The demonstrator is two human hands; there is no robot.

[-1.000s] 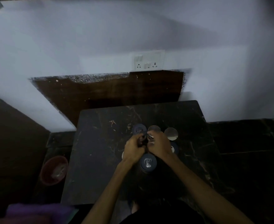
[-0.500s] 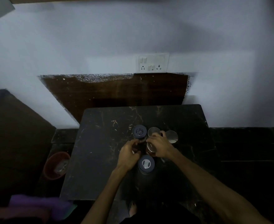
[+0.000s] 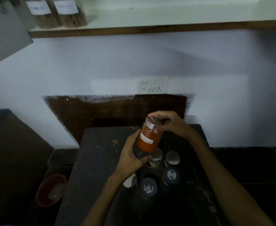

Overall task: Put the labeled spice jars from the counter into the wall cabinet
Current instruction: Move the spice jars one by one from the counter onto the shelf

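Jars come first, nearest you: on the dark marble counter slab (image 3: pixel 101 185) stand two dark-lidded jars (image 3: pixel 148 187), with two steel-lidded glass jars (image 3: pixel 172 158) just behind them and one more steel lid (image 3: pixel 130 181) showing under your left forearm. All of these wait their turn.

Above them you hold the orange-filled glass jar with a steel lid and white label (image 3: pixel 148 139), lifted clear of the counter. Your left hand (image 3: pixel 130 158) wraps its fingers round the lower body and base; your right hand (image 3: pixel 168 123) curls over the lid, fingers draped across the top. So the jar is gripped at both ends. Its long axis leans, lid tipped up and to the right, base down and left.

Farther off, high and to the left, sits the white cabinet shelf with a wooden front edge (image 3: pixel 150 31), where two large labelled clear jars (image 3: pixel 60 12) already stand at its left end. The jar's way lies upward and away from you, towards the bare shelf beside them; I judge you should bring it upright before setting it down.
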